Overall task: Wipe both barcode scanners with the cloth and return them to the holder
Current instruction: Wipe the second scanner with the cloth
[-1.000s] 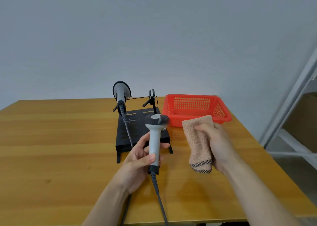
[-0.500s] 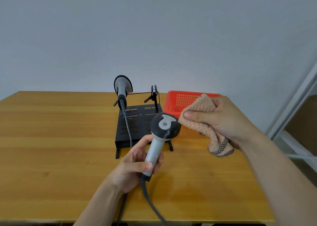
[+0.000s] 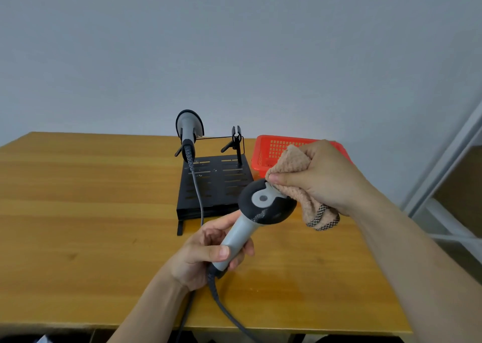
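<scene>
Held scanner (image 3: 263, 207): light grey handle, black head. On the head, a light grey patch with a darker grey dot in it. Its cable (image 3: 227, 308) is dark grey.

Second scanner (image 3: 188, 127): grey body, black rim round the head.

Holder (image 3: 216, 183): black all over, rows of slot cut-outs in the base plate.

Cloth (image 3: 300, 165): pinkish beige, waffle weave. Edge band in black-and-white check.

Basket (image 3: 276, 149): bright red-orange, grid of small square holes.

Tabletop (image 3: 78, 212): honey-yellow wood, grain in long streaks.

Wall (image 3: 234, 42): plain pale blue-grey.

Shelf frame (image 3: 443, 160): white.
</scene>
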